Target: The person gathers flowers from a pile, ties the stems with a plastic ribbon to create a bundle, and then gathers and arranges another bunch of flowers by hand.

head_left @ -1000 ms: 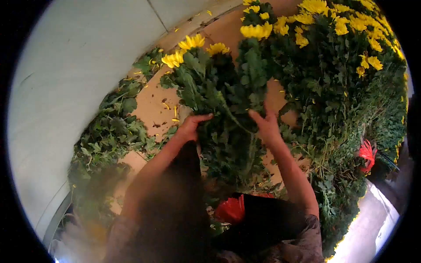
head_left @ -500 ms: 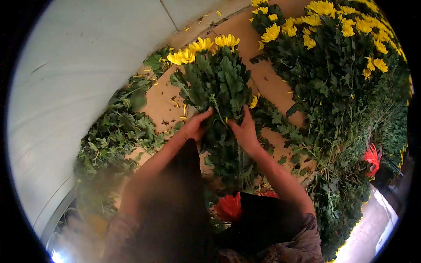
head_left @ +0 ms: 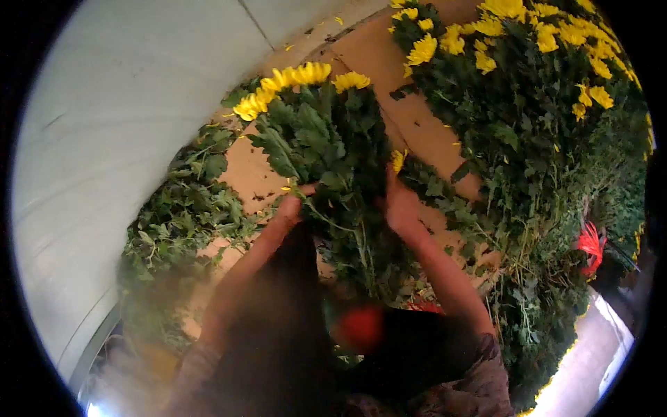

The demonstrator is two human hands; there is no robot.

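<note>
A bunch of yellow chrysanthemums (head_left: 326, 149) with dark green leaves stands between my hands, its flower heads at the top and its stems toward my lap. My left hand (head_left: 290, 206) grips its left side, the fingers partly hidden by leaves. On the opposite side my right hand (head_left: 401, 206) is closed against the bunch, most of its fingers hidden behind the foliage. One leafy stem droops across the front of the bunch. A small yellow flower (head_left: 398, 160) shows just above my right hand.
A large heap of yellow chrysanthemums (head_left: 521, 132) lies at the right, with red string (head_left: 591, 249) beside it. Loose leaves (head_left: 184, 222) cover the left side by a pale curved wall (head_left: 125, 125). Petals are scattered on brown cardboard (head_left: 243, 167). A blurred red tuft (head_left: 360, 326) is near my lap.
The flower heads have shifted left, and those at the left have dropped and fanned out. My left hand has moved left and down; my right hand has moved slightly right.
</note>
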